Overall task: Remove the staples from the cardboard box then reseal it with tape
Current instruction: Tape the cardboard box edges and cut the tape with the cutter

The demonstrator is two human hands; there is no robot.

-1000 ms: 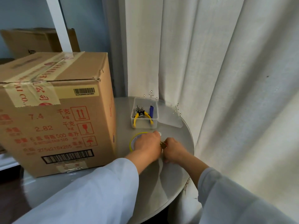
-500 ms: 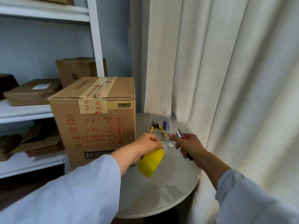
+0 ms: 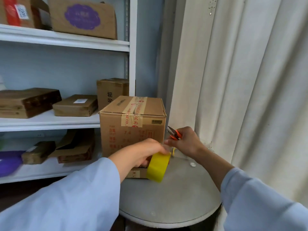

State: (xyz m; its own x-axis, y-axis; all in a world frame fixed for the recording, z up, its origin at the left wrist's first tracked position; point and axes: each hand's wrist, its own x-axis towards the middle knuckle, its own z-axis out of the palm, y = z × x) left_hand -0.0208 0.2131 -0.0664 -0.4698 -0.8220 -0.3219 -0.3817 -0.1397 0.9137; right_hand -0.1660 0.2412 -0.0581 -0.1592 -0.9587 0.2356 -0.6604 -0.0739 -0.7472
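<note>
Beside the box (image 3: 131, 124), which sits closed on the table (image 3: 175, 197) under old tape only, a yellow roll (image 3: 158, 166) is gripped by the left hand (image 3: 143, 152) and snips (image 3: 174, 134) by the right hand (image 3: 186, 141), fingertips pinched at the tape end; staples unseen, resealing judged barely begun.

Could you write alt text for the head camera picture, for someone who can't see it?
A person's left hand holds a yellow tape roll while the right hand grips orange-handled scissors, before a taped cardboard box on a round grey table.
</note>
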